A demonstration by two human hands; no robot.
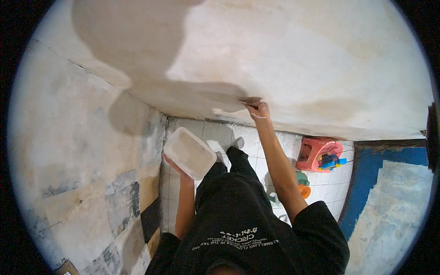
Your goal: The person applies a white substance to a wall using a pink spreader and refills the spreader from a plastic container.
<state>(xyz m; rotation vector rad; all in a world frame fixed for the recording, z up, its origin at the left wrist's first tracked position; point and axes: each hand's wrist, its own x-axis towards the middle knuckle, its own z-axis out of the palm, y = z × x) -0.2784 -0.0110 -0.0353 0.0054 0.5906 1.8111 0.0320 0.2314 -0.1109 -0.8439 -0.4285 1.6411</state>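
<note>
We see one package-like thing, a white rectangular plastic tub (189, 153) resting on our left hand (174, 166), unlabelled.

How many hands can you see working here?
2. The left hand holds up a white tub by the corner; the right hand presses a scraper on the wall.

White tiled floor (238, 133), pink stool (316, 153)

Home room under renovation: bare patchy plaster wall (321, 59) at right-hand fingers (257, 109), peeling stained side wall (78, 151) beyond left-hand fingers (170, 161), white tiled floor (270, 146) below, red plastic stool (316, 153) with toys nearby.
</note>
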